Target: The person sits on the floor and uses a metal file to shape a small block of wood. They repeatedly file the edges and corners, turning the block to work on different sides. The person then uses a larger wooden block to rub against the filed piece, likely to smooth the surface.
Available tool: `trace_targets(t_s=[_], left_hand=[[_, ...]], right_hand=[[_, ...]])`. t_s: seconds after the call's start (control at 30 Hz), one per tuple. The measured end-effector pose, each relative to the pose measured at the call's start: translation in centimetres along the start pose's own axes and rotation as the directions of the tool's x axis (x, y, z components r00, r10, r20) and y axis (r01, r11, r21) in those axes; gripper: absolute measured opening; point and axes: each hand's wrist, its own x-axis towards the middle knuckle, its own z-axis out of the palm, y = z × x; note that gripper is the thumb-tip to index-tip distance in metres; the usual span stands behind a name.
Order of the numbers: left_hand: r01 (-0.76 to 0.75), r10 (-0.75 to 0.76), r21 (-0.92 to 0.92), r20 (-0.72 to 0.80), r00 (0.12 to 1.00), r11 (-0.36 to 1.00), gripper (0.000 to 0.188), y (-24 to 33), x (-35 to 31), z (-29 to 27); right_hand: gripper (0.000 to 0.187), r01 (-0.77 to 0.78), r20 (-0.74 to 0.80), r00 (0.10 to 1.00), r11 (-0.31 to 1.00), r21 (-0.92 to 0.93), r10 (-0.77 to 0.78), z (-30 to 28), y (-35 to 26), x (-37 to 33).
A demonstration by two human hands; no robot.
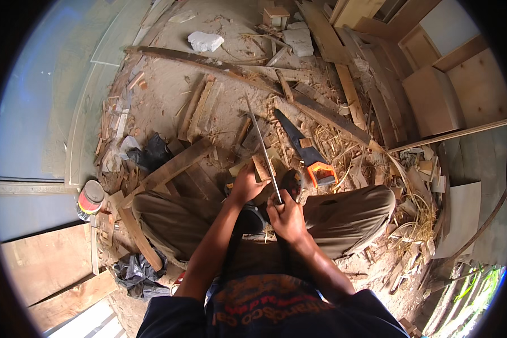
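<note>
My left hand is closed around a small wood block, holding it in front of my crossed legs. In my right hand is the handle of a long-bladed tool. Its thin metal blade is seen nearly edge-on, so I cannot tell whether it is a machete or a saw. The blade points away from me and passes along the block's right side; whether they touch is unclear. A handsaw with a dark blade and orange handle lies on the ground to the right, apart from both hands.
A long timber beam crosses the ground ahead, among wood offcuts and shavings. To the left stand a round can and a black plastic bag. Wooden panels lean at the right. A white chunk lies far ahead.
</note>
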Motion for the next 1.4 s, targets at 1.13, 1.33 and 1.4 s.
trace_targets(t_s=[1.13, 1.33, 1.4], left_hand=[[0.318, -0.307, -0.177, 0.091, 0.947, 0.931, 0.075, 6.8, 2.2, -6.0], [0.293, -0.312, 0.216, 0.057, 0.948, 0.931, 0.118, 2.1, 0.2, -2.6], [0.299, -0.311, 0.114, 0.106, 0.944, 0.947, 0.118, 0.5, 0.2, -1.8]], right_hand=[[0.011, 0.095, -0.072, 0.993, 0.995, 0.027, -0.093, -1.2, -3.4, -1.4], [0.017, -0.043, 0.012, 0.999, 0.999, 0.006, 0.043, 0.7, 3.0, 0.9], [0.012, -0.015, -0.044, 0.999, 1.000, 0.024, 0.016, 1.1, 3.4, 1.1]])
